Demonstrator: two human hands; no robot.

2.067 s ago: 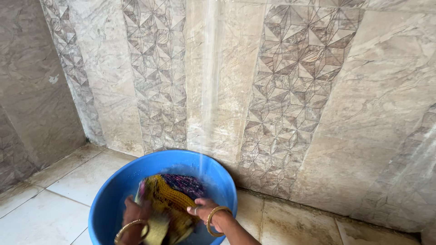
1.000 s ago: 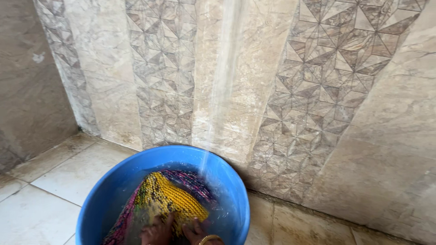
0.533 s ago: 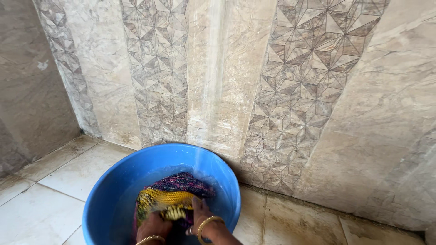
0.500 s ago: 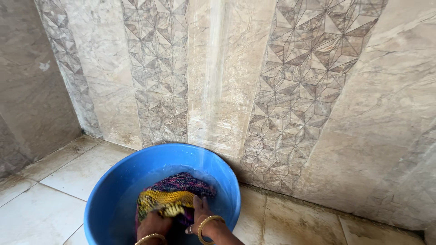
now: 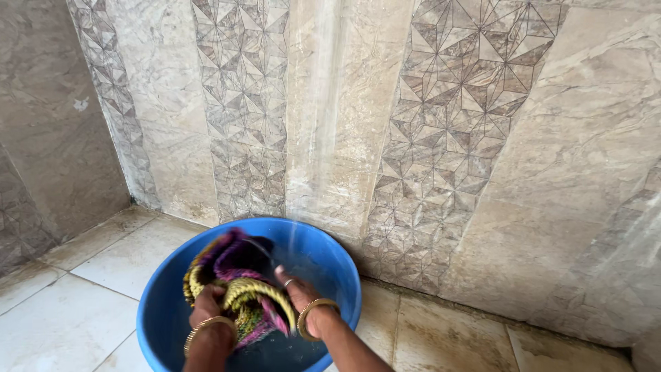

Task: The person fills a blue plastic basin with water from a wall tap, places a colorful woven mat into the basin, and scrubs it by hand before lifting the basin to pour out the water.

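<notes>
A round blue plastic tub point(image 5: 341, 275) stands on the tiled floor against the wall, with water in it. Both my hands hold a wet yellow and purple patterned cloth point(image 5: 231, 272), bunched up and lifted above the water. My left hand point(image 5: 205, 310) grips its lower left part. My right hand point(image 5: 297, 295), with a ring on one finger, grips its right side. Gold bangles sit on both wrists. A thin stream of water point(image 5: 313, 138) falls from above into the back of the tub.
A beige marble-look tiled wall point(image 5: 482, 138) with bands of geometric pattern rises right behind the tub. A darker side wall point(image 5: 41, 138) meets it at the left corner. Pale floor tiles point(image 5: 76, 303) spread out to the left and right of the tub.
The cloth lay low in the water under my hands; it is now gathered and raised above the water toward the tub's left side. Both hands have come up with it.
</notes>
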